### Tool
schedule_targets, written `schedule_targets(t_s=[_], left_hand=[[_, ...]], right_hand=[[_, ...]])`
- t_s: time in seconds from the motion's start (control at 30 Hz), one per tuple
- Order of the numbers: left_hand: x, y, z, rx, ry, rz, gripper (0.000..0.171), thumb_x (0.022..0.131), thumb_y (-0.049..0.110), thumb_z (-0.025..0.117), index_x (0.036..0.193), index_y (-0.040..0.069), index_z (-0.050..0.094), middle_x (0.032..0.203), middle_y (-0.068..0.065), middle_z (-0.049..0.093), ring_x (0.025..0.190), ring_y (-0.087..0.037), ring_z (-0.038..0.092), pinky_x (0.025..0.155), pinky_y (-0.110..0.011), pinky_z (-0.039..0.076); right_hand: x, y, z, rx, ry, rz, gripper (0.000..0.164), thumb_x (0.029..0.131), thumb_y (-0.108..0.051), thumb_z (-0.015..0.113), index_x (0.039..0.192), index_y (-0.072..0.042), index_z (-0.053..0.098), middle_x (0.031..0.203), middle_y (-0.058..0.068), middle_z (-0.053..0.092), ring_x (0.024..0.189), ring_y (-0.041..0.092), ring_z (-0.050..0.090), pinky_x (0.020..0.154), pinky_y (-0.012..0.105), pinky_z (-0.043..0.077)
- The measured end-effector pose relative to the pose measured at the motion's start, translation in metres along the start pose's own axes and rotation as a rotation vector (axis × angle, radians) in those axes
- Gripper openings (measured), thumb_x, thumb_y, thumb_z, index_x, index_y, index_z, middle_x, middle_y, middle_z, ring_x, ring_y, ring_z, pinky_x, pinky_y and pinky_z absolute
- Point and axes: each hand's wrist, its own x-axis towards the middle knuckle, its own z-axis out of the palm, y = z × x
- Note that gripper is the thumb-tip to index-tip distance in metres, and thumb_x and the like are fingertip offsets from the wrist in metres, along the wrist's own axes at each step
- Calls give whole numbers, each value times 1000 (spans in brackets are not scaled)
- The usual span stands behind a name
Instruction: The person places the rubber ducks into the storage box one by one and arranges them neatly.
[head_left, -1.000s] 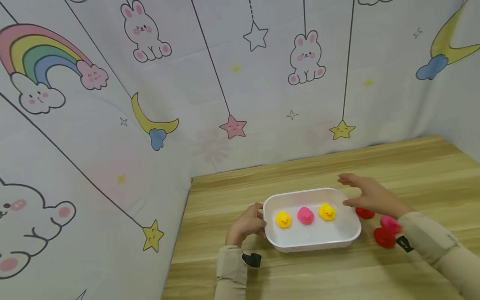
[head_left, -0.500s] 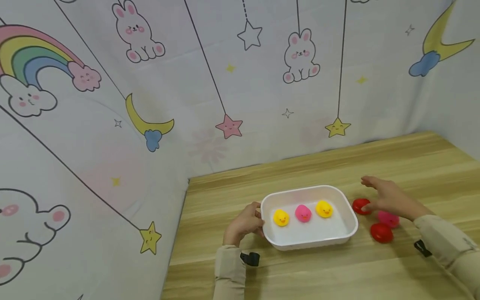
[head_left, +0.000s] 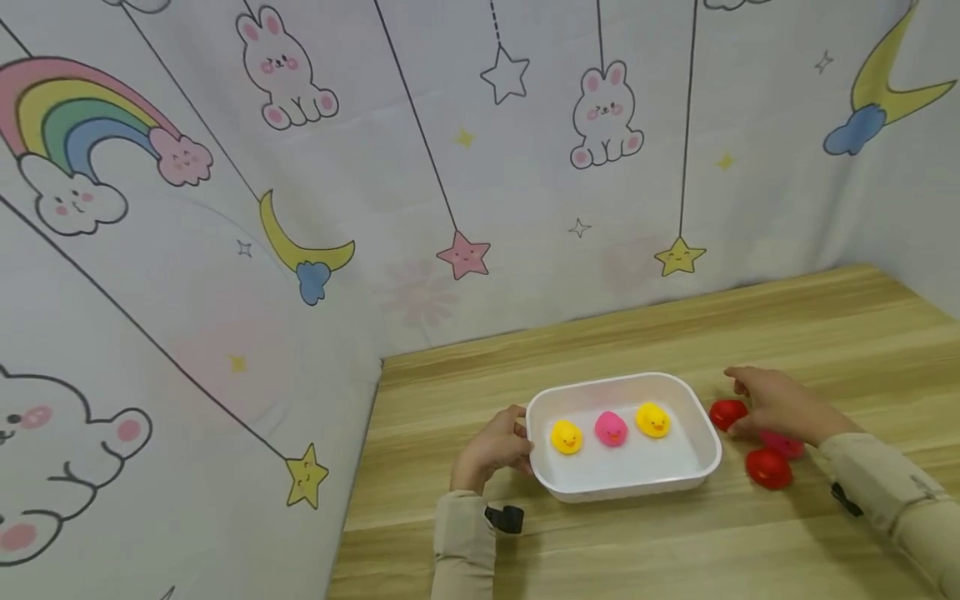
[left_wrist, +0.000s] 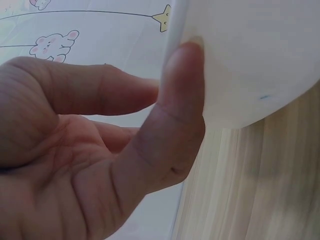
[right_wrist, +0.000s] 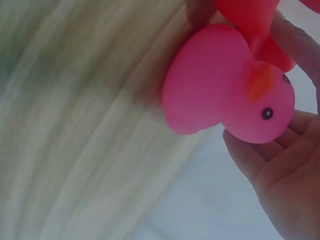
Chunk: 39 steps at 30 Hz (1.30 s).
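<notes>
My left hand [head_left: 489,450] grips the left end of a white plastic tub [head_left: 630,492]; in the left wrist view its thumb and finger pinch the wall at the rim. Inside the tub sit a yellow rubber duck [head_left: 567,437], a pink rubber duck [head_left: 611,429] and another yellow duck [head_left: 653,420]. To the right of the tub, my right hand [head_left: 787,406] reaches over a red duck-like toy [head_left: 727,413], thumb and fingers spread around it. A second pink duck [right_wrist: 210,82] is partly hidden under that hand in the head view.
Another red toy [head_left: 768,468] lies in front of the pink duck on the wood-grain table [head_left: 600,554]. A white cloth [head_left: 555,275] printed with rabbits and stars hangs along the table's back and left. Black straps show at both wrists.
My right hand has moved right from the tub's rim, then lowered beside the back red toy, its fingers drawing closer. The left hand keeps its hold on the tub.
</notes>
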Motion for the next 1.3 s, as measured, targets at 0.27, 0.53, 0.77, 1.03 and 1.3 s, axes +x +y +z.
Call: schedule_targets(t_s=[0.27, 0.53, 0.77, 1.03, 1.3], left_hand=[[-1, 1, 0, -14, 1, -2, 57, 84, -19, 53, 139, -15, 38, 95, -18, 51, 61, -22, 61, 61, -44, 65], [-2, 0, 2, -2, -1, -9, 60, 84, -17, 55, 141, -12, 38, 98, -20, 52, 62, -24, 62, 62, -44, 65], [-1, 0, 1, 5, -11, -8, 59, 86, -18, 54, 142, -13, 36, 95, -16, 50, 62, -22, 61, 63, -45, 65], [-1, 0, -1, 4, 0, -7, 58, 85, -17, 54, 141, -13, 38, 96, -17, 51, 64, -24, 62, 62, -43, 65], [0, 1, -1, 4, 2, -12, 56, 86, -17, 55, 140, -12, 39, 100, -23, 53, 66, -26, 63, 61, -42, 65]], right_hand=[[2, 2, 1, -20, -41, -21, 77, 66, -24, 93, 120, 17, 56, 84, -1, 59, 74, 18, 53, 69, 40, 54], [5, 7, 6, -13, -80, -40, 67, 70, -23, 91, 116, 13, 58, 85, 0, 58, 77, 18, 54, 70, 39, 54], [7, 6, 4, 8, -58, -49, 64, 70, -19, 90, 116, 12, 58, 85, -1, 57, 74, 15, 51, 64, 30, 51], [5, -5, -5, 138, 18, -15, 55, 73, -14, 89, 115, 9, 62, 101, 11, 68, 92, 31, 63, 77, 46, 61], [7, -13, -15, 259, 57, 5, 50, 79, -11, 84, 121, 8, 62, 112, 15, 68, 101, 35, 64, 84, 39, 61]])
